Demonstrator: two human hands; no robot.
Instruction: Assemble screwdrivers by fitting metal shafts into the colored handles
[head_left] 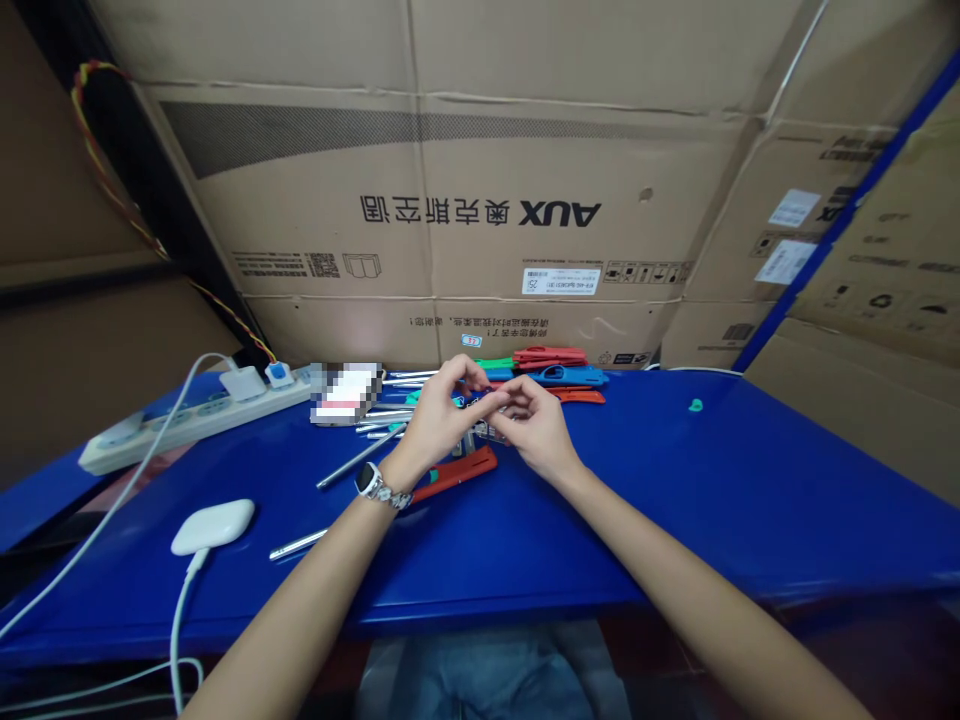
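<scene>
My left hand point(450, 408) and my right hand point(538, 428) meet above the middle of the table, fingertips pinched together. Something small and dark sits between them, too small and too covered to make out. Below my left wrist lies an orange long-necked lighter point(469, 470), its metal tube point(298, 545) showing on the other side of my forearm. Behind my hands are more long-necked lighters: a blue one point(574, 375), a red one point(551, 355), another orange one point(583, 396) and a green one point(495, 364). Several silver tubes point(360, 457) point left. Small clear parts under my hands are partly hidden.
A blue table point(712, 500) spans the view, backed by cardboard point(480, 150). At left are a white power strip point(202, 415), a pixelated phone-like object point(346, 393) and a white earbud case point(213, 526) on a cable. A small green piece point(696, 405) lies at right.
</scene>
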